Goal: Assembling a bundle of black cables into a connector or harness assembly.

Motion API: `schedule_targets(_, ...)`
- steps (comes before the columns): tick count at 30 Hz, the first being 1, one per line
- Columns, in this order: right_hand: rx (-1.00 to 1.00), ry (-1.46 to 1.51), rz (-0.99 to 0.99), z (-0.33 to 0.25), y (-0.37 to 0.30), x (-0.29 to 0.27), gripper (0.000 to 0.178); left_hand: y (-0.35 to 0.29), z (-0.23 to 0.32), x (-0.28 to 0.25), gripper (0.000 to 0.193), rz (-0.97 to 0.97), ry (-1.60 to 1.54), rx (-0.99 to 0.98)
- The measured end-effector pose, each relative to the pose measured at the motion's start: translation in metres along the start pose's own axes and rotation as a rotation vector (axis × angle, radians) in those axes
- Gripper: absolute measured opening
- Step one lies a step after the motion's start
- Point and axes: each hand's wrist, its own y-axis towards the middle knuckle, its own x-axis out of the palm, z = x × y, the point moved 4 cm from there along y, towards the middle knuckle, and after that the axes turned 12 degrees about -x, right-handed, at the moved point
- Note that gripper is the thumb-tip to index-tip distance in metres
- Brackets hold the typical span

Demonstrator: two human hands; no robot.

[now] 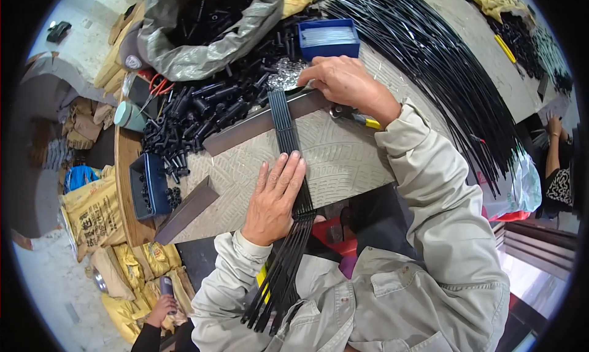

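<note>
My left hand point(276, 195) lies flat, fingers stretched, on a row of thin black rods point(283, 122). The rods lie side by side across the patterned tabletop; their far ends rest at an upright metal bar point(236, 130), and their near ends fan out over my lap. My right hand point(346, 85) is bent with thumb and fingers drawn together beside a heap of small shiny metal pieces point(285, 74). Whatever its fingertips hold is hidden. Under the right wrist lies a pair of pliers point(356, 116) with a yellow grip.
Black tubular parts point(196, 113) are heaped left, below an open sack point(215, 54). A blue box point(330, 42) holds pale thin sticks. Long black rods point(429, 64) spread along the right. A dark blue bin point(149, 186) and an angled metal strip point(187, 210) lie near left.
</note>
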Motion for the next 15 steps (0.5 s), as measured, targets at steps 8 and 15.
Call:
schedule_targets(8,-0.006,-0.009,0.032,0.0025,0.0001,0.0039,0.017,0.0027,0.0014,0.0073,0.083,0.033,0.026,0.02)
schedule_targets(15,0.0,-0.004,0.035,0.0014,0.0007,0.0007,0.025,0.0028,-0.0009,0.008,0.06,0.049,0.074,0.019)
